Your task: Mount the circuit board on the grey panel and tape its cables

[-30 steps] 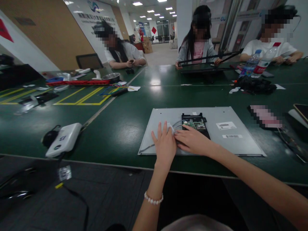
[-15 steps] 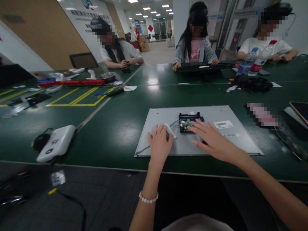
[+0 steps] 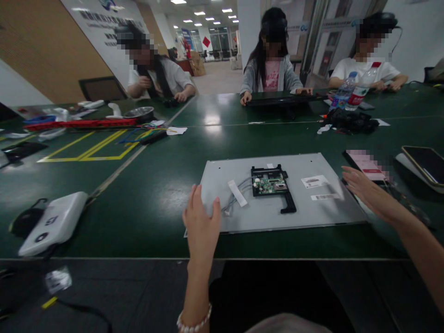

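A flat grey panel [image 3: 222, 173] lies on the green table in front of me. On it sits a black plastic bracket [image 3: 290, 203] holding a green circuit board [image 3: 268, 185]. Thin grey cables [image 3: 245, 181] run left from the board, with a strip of white tape [image 3: 237, 193] across them. My left hand [image 3: 203, 219] is at the panel's left edge, fingers apart, holding nothing. My right hand [image 3: 373, 192] is by the panel's right edge, fingers stretched out and empty. Whether either hand touches the panel, I cannot tell.
A phone [image 3: 367, 166] with a lit screen and another phone [image 3: 425, 162] lie to the right. A white box-like device [image 3: 57, 224] stands at the left. Two bottles [image 3: 362, 88] and a black bundle [image 3: 352, 121] are farther back. Several people sit across the table.
Both hands have moved apart, from over the board and cables to the panel's two sides. The whole bracket, the board and the tape strip now show.
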The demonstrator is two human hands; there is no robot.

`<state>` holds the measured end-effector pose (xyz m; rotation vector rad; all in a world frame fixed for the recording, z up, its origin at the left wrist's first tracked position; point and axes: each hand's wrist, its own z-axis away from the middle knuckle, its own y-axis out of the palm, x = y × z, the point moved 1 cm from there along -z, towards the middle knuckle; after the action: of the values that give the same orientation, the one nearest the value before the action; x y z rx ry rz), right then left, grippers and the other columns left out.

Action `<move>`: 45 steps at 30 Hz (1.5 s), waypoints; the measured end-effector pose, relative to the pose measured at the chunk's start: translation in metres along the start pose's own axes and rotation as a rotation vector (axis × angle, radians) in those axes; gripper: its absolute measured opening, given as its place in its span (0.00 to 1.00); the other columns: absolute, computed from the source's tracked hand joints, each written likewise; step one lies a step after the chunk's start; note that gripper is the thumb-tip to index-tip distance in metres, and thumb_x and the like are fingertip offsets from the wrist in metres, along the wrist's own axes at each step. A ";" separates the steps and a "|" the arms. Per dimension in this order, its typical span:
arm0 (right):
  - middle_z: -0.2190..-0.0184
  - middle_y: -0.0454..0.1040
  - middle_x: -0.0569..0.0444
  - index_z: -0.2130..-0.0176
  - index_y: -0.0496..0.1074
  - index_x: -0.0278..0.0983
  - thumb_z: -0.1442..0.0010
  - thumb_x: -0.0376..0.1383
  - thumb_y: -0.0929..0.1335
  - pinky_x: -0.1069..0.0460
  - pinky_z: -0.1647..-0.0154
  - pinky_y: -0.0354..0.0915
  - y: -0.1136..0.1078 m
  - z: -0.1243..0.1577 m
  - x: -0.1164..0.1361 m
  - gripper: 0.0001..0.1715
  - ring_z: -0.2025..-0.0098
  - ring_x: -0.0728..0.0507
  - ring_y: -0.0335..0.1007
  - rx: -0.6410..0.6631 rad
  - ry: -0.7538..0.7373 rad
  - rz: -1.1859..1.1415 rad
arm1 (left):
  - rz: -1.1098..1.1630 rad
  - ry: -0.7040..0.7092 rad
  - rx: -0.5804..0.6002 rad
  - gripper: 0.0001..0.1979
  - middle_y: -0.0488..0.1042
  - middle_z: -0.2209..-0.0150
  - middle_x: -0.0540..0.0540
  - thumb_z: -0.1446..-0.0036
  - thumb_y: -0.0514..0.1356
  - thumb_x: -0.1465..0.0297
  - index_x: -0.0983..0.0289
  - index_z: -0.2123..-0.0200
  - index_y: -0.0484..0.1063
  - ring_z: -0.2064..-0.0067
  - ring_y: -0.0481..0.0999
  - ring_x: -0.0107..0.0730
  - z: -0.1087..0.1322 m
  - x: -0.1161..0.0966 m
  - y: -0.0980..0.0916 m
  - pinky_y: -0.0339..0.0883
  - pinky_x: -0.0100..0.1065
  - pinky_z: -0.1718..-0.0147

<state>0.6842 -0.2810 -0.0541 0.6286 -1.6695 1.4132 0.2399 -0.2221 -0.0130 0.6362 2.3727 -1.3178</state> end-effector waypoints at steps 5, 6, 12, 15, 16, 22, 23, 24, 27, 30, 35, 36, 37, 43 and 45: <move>0.32 0.56 0.47 0.32 0.48 0.46 0.35 0.56 0.53 0.42 0.33 0.53 -0.001 -0.006 0.002 0.38 0.32 0.40 0.52 0.069 0.097 -0.292 | 0.030 -0.005 -0.049 0.28 0.62 0.37 0.67 0.37 0.55 0.62 0.66 0.36 0.59 0.35 0.61 0.48 0.017 0.026 -0.028 0.57 0.49 0.38; 0.31 0.55 0.46 0.31 0.47 0.46 0.35 0.56 0.53 0.42 0.33 0.52 -0.001 -0.007 0.004 0.39 0.32 0.40 0.51 0.071 0.119 -0.316 | 0.021 0.001 -0.064 0.28 0.62 0.37 0.67 0.37 0.55 0.62 0.66 0.36 0.59 0.35 0.60 0.48 0.022 0.026 -0.031 0.56 0.50 0.37; 0.32 0.57 0.45 0.33 0.50 0.46 0.38 0.58 0.59 0.41 0.32 0.50 0.004 -0.006 0.020 0.41 0.32 0.38 0.52 0.075 0.238 -0.486 | -0.010 0.075 -0.197 0.19 0.65 0.39 0.63 0.37 0.57 0.69 0.62 0.43 0.67 0.37 0.64 0.46 0.052 0.008 -0.030 0.59 0.49 0.39; 0.32 0.57 0.48 0.33 0.51 0.47 0.38 0.57 0.60 0.41 0.32 0.49 0.012 -0.002 0.024 0.40 0.31 0.38 0.51 0.091 0.228 -0.462 | 0.014 0.164 -0.178 0.14 0.73 0.48 0.60 0.38 0.57 0.73 0.61 0.49 0.71 0.46 0.73 0.41 0.070 -0.003 -0.024 0.66 0.45 0.45; 0.32 0.57 0.50 0.34 0.52 0.48 0.38 0.57 0.60 0.41 0.32 0.49 0.015 0.000 0.026 0.39 0.31 0.38 0.50 0.101 0.210 -0.434 | 0.022 0.187 -0.149 0.13 0.75 0.51 0.59 0.38 0.57 0.74 0.61 0.50 0.72 0.49 0.74 0.39 0.075 -0.007 -0.022 0.68 0.43 0.47; 0.29 0.50 0.55 0.33 0.50 0.54 0.41 0.54 0.66 0.38 0.32 0.48 0.031 0.015 0.039 0.42 0.29 0.36 0.43 0.190 0.081 -0.164 | -0.091 0.287 0.022 0.12 0.78 0.53 0.57 0.38 0.56 0.75 0.62 0.51 0.72 0.48 0.75 0.43 0.095 -0.027 -0.016 0.56 0.53 0.40; 0.29 0.47 0.55 0.32 0.48 0.53 0.42 0.53 0.68 0.36 0.32 0.48 0.033 0.017 0.041 0.45 0.29 0.34 0.42 0.221 0.033 -0.081 | -0.131 0.278 0.045 0.13 0.78 0.52 0.57 0.37 0.56 0.74 0.62 0.51 0.72 0.46 0.74 0.45 0.096 -0.028 -0.017 0.50 0.57 0.38; 0.28 0.45 0.54 0.31 0.47 0.52 0.44 0.53 0.70 0.35 0.32 0.47 0.035 0.020 0.043 0.49 0.29 0.32 0.41 0.262 -0.023 0.011 | -0.169 0.264 0.069 0.13 0.78 0.51 0.57 0.37 0.56 0.74 0.61 0.50 0.72 0.44 0.72 0.46 0.096 -0.028 -0.018 0.45 0.60 0.37; 0.27 0.42 0.52 0.29 0.42 0.50 0.47 0.53 0.72 0.31 0.32 0.43 0.037 0.025 0.046 0.58 0.29 0.27 0.35 0.395 -0.168 0.284 | -0.244 0.228 0.142 0.15 0.76 0.48 0.57 0.36 0.56 0.72 0.61 0.47 0.71 0.40 0.68 0.49 0.095 -0.025 -0.022 0.38 0.64 0.37; 0.27 0.36 0.55 0.29 0.39 0.51 0.48 0.54 0.72 0.29 0.32 0.40 0.038 0.028 0.047 0.60 0.29 0.26 0.26 0.488 -0.220 0.448 | -0.275 0.208 0.199 0.16 0.75 0.46 0.59 0.35 0.54 0.70 0.61 0.45 0.70 0.39 0.67 0.49 0.094 -0.025 -0.024 0.37 0.65 0.37; 0.27 0.30 0.59 0.29 0.42 0.54 0.48 0.57 0.71 0.26 0.34 0.39 0.038 0.029 0.049 0.57 0.29 0.24 0.23 0.548 -0.246 0.567 | -0.314 0.179 0.263 0.19 0.72 0.43 0.61 0.34 0.52 0.67 0.61 0.43 0.69 0.38 0.67 0.50 0.095 -0.030 -0.025 0.40 0.65 0.37; 0.27 0.30 0.59 0.30 0.43 0.55 0.48 0.58 0.70 0.25 0.35 0.40 0.039 0.029 0.050 0.57 0.30 0.23 0.23 0.552 -0.245 0.572 | -0.320 0.180 0.268 0.19 0.72 0.43 0.61 0.34 0.52 0.66 0.61 0.42 0.69 0.38 0.66 0.50 0.095 -0.031 -0.026 0.40 0.65 0.37; 0.27 0.30 0.59 0.30 0.44 0.55 0.48 0.58 0.70 0.24 0.35 0.40 0.039 0.029 0.050 0.56 0.30 0.23 0.23 0.555 -0.243 0.573 | -0.326 0.182 0.274 0.20 0.71 0.42 0.61 0.34 0.51 0.66 0.61 0.41 0.69 0.38 0.66 0.50 0.096 -0.031 -0.027 0.41 0.64 0.37; 0.27 0.27 0.60 0.30 0.47 0.56 0.48 0.59 0.71 0.26 0.34 0.41 0.046 0.029 0.051 0.55 0.30 0.23 0.21 0.548 -0.254 0.583 | -0.389 0.181 0.304 0.22 0.69 0.40 0.61 0.34 0.51 0.64 0.60 0.39 0.66 0.37 0.64 0.54 0.097 -0.032 -0.029 0.39 0.69 0.38; 0.27 0.27 0.59 0.30 0.46 0.55 0.48 0.58 0.71 0.25 0.35 0.41 0.049 0.028 0.053 0.55 0.30 0.22 0.20 0.554 -0.254 0.586 | -0.418 0.182 0.293 0.23 0.68 0.39 0.62 0.34 0.51 0.63 0.62 0.38 0.66 0.37 0.63 0.56 0.097 -0.033 -0.029 0.35 0.72 0.40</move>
<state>0.6087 -0.2892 -0.0365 0.6665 -1.7381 2.3474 0.2603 -0.3258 -0.0250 0.3554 2.5769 -1.8811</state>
